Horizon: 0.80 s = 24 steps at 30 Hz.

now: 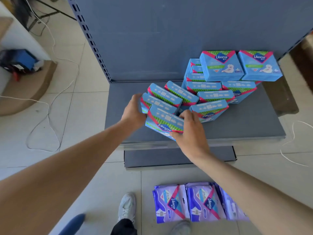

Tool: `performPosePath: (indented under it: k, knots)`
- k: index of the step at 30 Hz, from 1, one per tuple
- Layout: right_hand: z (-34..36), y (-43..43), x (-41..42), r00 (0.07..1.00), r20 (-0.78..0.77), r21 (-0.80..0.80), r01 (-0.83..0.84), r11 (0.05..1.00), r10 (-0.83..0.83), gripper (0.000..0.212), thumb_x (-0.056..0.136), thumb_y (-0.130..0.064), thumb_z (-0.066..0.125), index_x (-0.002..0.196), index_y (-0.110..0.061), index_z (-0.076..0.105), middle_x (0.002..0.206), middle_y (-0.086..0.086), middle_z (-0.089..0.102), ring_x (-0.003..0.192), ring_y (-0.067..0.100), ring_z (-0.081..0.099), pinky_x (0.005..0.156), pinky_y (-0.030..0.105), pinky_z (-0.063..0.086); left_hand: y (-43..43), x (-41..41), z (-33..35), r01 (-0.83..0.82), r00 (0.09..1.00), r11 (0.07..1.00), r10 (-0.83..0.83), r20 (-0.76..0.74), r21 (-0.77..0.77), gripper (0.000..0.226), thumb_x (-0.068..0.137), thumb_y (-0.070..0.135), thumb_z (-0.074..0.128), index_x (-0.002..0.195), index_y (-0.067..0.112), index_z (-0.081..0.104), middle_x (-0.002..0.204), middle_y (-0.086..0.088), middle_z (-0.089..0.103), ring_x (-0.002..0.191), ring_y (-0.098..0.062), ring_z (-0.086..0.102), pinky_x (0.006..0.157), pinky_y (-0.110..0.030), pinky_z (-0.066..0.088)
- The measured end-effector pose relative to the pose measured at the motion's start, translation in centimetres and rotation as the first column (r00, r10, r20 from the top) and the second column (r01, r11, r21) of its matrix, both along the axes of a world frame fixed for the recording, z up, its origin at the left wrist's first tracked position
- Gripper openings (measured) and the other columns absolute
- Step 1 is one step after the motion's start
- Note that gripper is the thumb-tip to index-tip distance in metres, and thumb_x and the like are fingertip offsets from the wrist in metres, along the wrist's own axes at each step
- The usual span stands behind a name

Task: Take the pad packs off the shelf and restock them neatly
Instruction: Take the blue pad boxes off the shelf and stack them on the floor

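Both hands clamp the nearest blue pad pack (165, 122) at the grey shelf (245, 122) front: left hand (133, 111) fingers on its left end, right hand (189, 131) fingers on its right. The pack tilts, long axis running left-right, logo face toward the camera.

Purple packs (234, 206) partly behind right forearm

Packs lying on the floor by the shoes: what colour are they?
Purple packs, with a pink-edged diamond logo; the head view, the only one, shows them.
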State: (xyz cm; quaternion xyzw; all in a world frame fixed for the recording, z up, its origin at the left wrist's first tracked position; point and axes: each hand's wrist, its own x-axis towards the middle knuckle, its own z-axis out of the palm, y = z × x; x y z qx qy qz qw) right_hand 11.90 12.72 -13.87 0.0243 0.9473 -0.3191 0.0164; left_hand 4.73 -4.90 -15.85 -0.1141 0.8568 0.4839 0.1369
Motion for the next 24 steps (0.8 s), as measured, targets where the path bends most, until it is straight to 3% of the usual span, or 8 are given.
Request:
performPosePath:
  k: [4, 9, 12, 14, 17, 19, 22, 24]
  knots:
    - [-0.7, -0.9, -0.4, 0.998, 0.022, 0.026, 0.053, 0.998, -0.054, 0.039, 0.077, -0.009, 0.073, 0.104, -0.008, 0.045, 0.11, 0.007, 0.046, 0.103, 0.026, 0.05, 0.081, 0.029, 0.04, 0.4, -0.9, -0.8, 0.005, 1.0, 1.0, -0.005, -0.018, 0.008, 0.057, 0.084, 0.003, 0.06, 0.134, 0.022, 0.042, 0.111, 0.004, 0.055, 0.104, -0.02, 0.058, 0.085, -0.029, 0.049]
    - [-1.6, -0.6, -0.3, 0.994, 0.053, 0.002, 0.098, 0.995, -0.098, 0.038, 0.074, -0.005, 0.073, 0.101, -0.007, 0.047, 0.105, 0.007, 0.049, 0.096, 0.026, 0.052, 0.071, 0.025, 0.034, -0.8, -0.9, -1.9, 0.021, 0.999, 0.998, -0.018, -0.044, 0.062, 0.033, 0.079, -0.004, 0.068, 0.1, 0.017, 0.051, 0.107, -0.001, 0.062, 0.099, -0.02, 0.061, 0.074, -0.025, 0.043]
    - [-1.3, -0.1, -0.4, 0.99, 0.064, -0.118, 0.132, 0.984, -0.125, 0.04, 0.066, -0.003, 0.078, 0.097, -0.008, 0.052, 0.096, 0.004, 0.056, 0.088, 0.023, 0.054, 0.064, 0.021, 0.03, -2.1, -0.6, -1.3, 0.03, 0.999, 0.971, -0.037, 0.027, 0.237, 0.034, 0.077, -0.009, 0.069, 0.086, 0.018, 0.049, 0.095, -0.001, 0.064, 0.086, -0.017, 0.062, 0.079, -0.032, 0.046]
    - [0.1, 0.5, -0.7, 0.981, 0.132, -0.258, 0.173, 0.951, -0.143, 0.048, 0.059, -0.004, 0.084, 0.096, -0.01, 0.054, 0.088, -0.001, 0.061, 0.08, 0.015, 0.057, 0.064, 0.02, 0.04, -2.7, -0.2, -0.5, 0.04, 0.998, 0.955, -0.051, 0.027, 0.294, 0.032, 0.078, -0.004, 0.07, 0.086, 0.021, 0.052, 0.094, 0.0, 0.064, 0.081, -0.013, 0.063, 0.077, -0.031, 0.049]
    - [3.0, 2.3, -0.6, 0.949, 0.252, -0.464, 0.29, 0.837, -0.189, 0.053, 0.053, -0.004, 0.09, 0.094, -0.012, 0.057, 0.084, -0.005, 0.068, 0.073, 0.007, 0.063, 0.071, 0.023, 0.052, -2.2, 1.1, 1.6, 0.111, 0.992, 0.912, -0.123, 0.007, 0.395, 0.017, 0.086, 0.01, 0.066, 0.098, 0.016, 0.057, 0.091, 0.001, 0.066, 0.071, -0.003, 0.065, 0.069, -0.018, 0.051]
    - [4.5, 3.7, 0.3, 0.926, 0.295, -0.551, 0.366, 0.75, -0.236, 0.048, 0.054, -0.003, 0.089, 0.093, -0.01, 0.06, 0.084, -0.004, 0.072, 0.074, 0.005, 0.066, 0.073, 0.024, 0.054, -0.8, 2.2, 2.7, 0.138, 0.985, 0.869, -0.172, 0.029, 0.476, 0.007, 0.091, 0.018, 0.059, 0.097, 0.02, 0.06, 0.085, 0.004, 0.069, 0.068, -0.003, 0.066, 0.063, -0.019, 0.052]
    - [5.6, 5.7, 2.8, 0.867, 0.394, -0.659, 0.498, 0.563, -0.305, 0.04, 0.063, -0.001, 0.083, 0.091, -0.012, 0.057, 0.094, 0.004, 0.072, 0.088, 0.02, 0.069, 0.083, 0.039, 0.053, 3.2, 3.6, 3.7, 0.112, 0.969, 0.83, -0.213, 0.126, 0.546, 0.011, 0.096, 0.032, 0.051, 0.096, 0.027, 0.061, 0.087, 0.005, 0.069, 0.072, -0.012, 0.068, 0.062, -0.023, 0.053]
    - [5.8, 7.3, 4.9, 0.814, 0.444, -0.685, 0.578, 0.443, -0.375, 0.037, 0.068, -0.002, 0.08, 0.089, -0.015, 0.052, 0.09, 0.004, 0.07, 0.085, 0.023, 0.068, 0.08, 0.041, 0.052, 6.7, 4.5, 4.3, 0.118, 0.953, 0.824, -0.251, 0.171, 0.554, 0.018, 0.097, 0.04, 0.048, 0.091, 0.026, 0.058, 0.084, 0.002, 0.064, 0.07, -0.016, 0.063, 0.064, -0.025, 0.049]
